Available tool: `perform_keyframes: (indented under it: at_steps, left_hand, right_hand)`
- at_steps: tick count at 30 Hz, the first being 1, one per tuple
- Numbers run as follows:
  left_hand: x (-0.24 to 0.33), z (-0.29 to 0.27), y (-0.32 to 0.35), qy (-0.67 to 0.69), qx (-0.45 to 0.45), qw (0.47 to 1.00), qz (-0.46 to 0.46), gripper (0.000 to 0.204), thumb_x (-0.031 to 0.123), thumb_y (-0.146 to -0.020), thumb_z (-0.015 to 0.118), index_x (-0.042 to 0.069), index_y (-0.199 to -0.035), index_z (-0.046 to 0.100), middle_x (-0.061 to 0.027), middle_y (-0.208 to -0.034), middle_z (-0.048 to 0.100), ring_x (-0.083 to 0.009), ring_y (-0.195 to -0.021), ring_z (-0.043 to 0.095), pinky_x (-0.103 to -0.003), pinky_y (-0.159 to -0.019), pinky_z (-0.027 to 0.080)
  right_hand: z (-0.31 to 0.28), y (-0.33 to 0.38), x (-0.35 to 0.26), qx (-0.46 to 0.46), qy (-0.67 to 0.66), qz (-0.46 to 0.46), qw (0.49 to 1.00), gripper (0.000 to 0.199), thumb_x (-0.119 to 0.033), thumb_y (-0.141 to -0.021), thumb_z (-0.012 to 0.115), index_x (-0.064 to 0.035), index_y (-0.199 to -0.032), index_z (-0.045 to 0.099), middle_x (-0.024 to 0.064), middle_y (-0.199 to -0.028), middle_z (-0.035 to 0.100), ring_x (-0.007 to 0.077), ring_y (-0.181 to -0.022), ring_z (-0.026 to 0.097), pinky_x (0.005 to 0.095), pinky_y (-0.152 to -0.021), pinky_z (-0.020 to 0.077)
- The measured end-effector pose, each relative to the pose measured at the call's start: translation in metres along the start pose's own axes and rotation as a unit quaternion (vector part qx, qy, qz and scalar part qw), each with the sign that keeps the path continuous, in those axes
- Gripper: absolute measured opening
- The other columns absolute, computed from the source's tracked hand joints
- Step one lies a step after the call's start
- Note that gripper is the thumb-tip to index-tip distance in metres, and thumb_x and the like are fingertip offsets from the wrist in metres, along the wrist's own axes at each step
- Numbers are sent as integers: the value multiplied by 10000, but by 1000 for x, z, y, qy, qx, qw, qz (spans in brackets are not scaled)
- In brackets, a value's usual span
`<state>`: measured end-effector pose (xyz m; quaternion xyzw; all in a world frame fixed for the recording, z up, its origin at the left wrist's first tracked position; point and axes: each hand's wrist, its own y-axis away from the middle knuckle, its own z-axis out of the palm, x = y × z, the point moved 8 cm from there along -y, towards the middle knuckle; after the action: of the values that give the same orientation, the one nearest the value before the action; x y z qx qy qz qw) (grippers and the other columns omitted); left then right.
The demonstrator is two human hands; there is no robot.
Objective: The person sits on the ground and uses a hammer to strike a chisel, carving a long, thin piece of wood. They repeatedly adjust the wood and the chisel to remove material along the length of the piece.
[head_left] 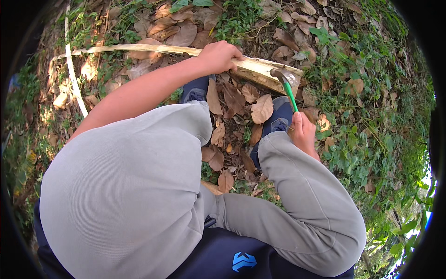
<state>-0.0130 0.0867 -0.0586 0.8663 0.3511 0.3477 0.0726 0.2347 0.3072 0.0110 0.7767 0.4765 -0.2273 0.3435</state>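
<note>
Many dry leaves (261, 109) over weedy ground (371, 121)

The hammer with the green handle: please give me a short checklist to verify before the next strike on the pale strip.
1. Right hand grips the hammer by its green handle: ok, low on the handle.
2. Hammer head is over the pale strip: ok, at the strip's right end.
3. Left hand holds the strip down: ok, its fingers wrap over the strip.
4. Left hand is apart from the hammer head: ok, but the gap looks small; I would move the hand further left.
5. Shoes are clear of the strike point: cannot tell, the right shoe lies near the hammer.
6. Strip lies flat on the ground: cannot tell, dry leaves hide its underside.
</note>
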Motion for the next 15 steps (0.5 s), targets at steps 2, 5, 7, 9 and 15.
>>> perform_keyframes:
  at_steps: [2, 5, 7, 9, 15]
  left_hand:
    - [-2, -1, -2, -2, -2, 1000, 1, 426, 282, -796, 857, 246, -1215, 789, -25, -1185, 754, -288, -1151, 671, -448, -976, 553]
    - [-4, -1, 2, 4, -1, 1000, 4, 421, 284, -801, 855, 250, -1216, 789, -24, -1183, 754, -288, -1153, 670, -449, -978, 552]
    - [-3, -3, 2, 5, -4, 1000, -1, 418, 285, -805, 851, 255, -1216, 788, -22, -1184, 753, -288, -1154, 668, -450, -978, 551]
    - [-2, -2, 1, 0, -18, 1000, -16, 416, 286, -806, 848, 260, -1217, 788, -21, -1186, 752, -285, -1156, 665, -451, -979, 550]
    - [0, -4, 1, 0, -5, 1000, 2, 408, 283, -812, 840, 257, -1216, 788, -20, -1186, 750, -278, -1160, 652, -439, -982, 545]
  right_hand:
    - [-13, 0, 2, 5, -32, 14, 999, 388, -314, -1126, 474, -15, -912, 601, 66, -642, 503, 175, -581, 465, 350, -558, 390]
    - [-42, -1, -40, 27, -123, -84, 988, 433, -346, -1137, 436, -22, -894, 590, -17, -658, 467, 93, -586, 442, 277, -538, 341]
    - [-47, -1, -46, 41, -164, -121, 978, 448, -360, -1139, 423, -21, -898, 590, -21, -653, 467, 83, -576, 419, 269, -529, 312]
    - [-36, 0, -37, 49, -183, -122, 974, 483, -392, -1142, 403, -19, -902, 593, -19, -640, 470, 72, -561, 376, 265, -515, 267]
    - [-12, -7, -8, -28, 0, -27, 999, 384, -312, -1113, 493, -4, -911, 604, 93, -675, 581, 229, -587, 528, 393, -583, 433]
